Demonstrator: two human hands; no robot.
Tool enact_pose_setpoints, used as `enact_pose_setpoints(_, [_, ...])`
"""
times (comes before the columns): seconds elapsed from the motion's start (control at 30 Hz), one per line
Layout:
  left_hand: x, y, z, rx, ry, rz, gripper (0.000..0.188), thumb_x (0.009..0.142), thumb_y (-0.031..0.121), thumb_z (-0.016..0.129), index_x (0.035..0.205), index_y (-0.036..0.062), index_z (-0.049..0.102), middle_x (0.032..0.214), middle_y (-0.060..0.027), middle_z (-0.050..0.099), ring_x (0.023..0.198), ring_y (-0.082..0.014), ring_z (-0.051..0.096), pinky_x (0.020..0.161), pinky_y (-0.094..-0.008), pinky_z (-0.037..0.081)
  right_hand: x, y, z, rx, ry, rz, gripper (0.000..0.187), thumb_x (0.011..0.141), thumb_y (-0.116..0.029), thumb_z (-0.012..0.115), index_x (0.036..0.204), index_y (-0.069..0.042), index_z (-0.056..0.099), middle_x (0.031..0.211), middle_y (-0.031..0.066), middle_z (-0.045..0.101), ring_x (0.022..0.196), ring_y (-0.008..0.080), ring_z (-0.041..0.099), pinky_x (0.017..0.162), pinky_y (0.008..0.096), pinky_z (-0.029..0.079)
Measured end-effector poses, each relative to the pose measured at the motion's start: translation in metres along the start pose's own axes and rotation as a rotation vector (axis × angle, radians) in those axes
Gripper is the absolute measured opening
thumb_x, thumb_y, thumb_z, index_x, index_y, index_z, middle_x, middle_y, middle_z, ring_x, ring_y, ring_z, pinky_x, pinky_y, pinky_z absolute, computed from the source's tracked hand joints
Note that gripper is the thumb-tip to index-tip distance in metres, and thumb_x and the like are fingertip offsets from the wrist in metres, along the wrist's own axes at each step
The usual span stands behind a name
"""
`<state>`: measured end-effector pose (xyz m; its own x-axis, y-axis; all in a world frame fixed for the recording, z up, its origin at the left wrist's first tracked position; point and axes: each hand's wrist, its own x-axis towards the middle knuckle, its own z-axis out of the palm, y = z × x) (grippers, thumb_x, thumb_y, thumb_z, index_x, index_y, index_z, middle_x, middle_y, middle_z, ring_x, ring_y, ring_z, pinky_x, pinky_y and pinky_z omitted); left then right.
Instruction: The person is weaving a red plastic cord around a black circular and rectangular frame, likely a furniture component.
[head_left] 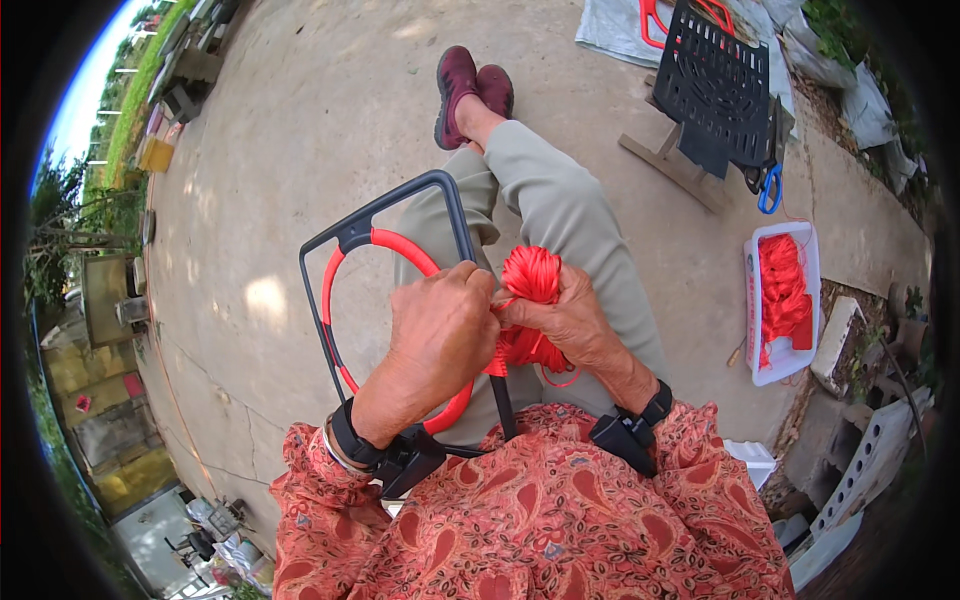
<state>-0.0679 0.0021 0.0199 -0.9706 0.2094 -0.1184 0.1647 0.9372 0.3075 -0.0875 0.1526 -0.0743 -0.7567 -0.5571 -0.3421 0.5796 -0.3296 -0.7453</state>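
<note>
Red plastic cord (531,276) is bunched into a loose hank at the middle of the view, resting over the person's lap. The right hand (568,322) cups the hank from the right, its fingers curled around the strands so that a tuft rises above the knuckles and more cord hangs below the palm. The left hand (440,335) lies just to the left, touching the right hand; its fingers are pressed together and pinch the cord where it meets the right bar of a dark grey chair frame (345,232). The frame stands tilted across the lap, with a red hoop (331,275) fixed inside it, and the left forearm crosses the hoop's near arc. Both wrists carry black strapped devices.

Beyond the hands, the person's legs in pale trousers stretch away over a concrete floor (300,120) to a pair of maroon shoes (472,90). To the right, well apart, a white tray (752,300) holds more red cord. Farther off on the right a black perforated plastic panel (715,85) leans on wooden slats, with blue-handled scissors (769,190) just beside it.
</note>
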Motion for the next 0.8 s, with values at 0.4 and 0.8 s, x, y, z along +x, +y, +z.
enact_pose_setpoints(0.4, [-0.009,-0.008,0.011,-0.263,0.126,-0.105,0.012,0.066,-0.003,0.060,0.069,0.0016,0.050,0.067,-0.0083,0.050,0.056,-0.0225,0.054,0.052,-0.0322,0.043,-0.001,-0.003,-0.003,0.062,0.000,0.004,0.022,0.077,-0.003,0.072,0.096,-0.001,0.061,0.082,0.0013,0.064,0.074,0.0070,0.059,0.070,0.0240,0.051])
enact_pose_setpoints(0.8, [-0.012,-0.028,0.009,-0.787,0.114,-0.277,0.007,0.075,-0.004,0.057,0.073,0.0001,0.052,0.065,-0.0004,0.054,0.057,-0.0063,0.050,0.050,-0.0248,0.041,-0.003,-0.007,0.002,0.130,0.002,0.027,0.021,0.080,-0.005,0.070,0.097,0.002,0.059,0.081,0.0046,0.063,0.073,0.0112,0.062,0.073,0.0273,0.053])
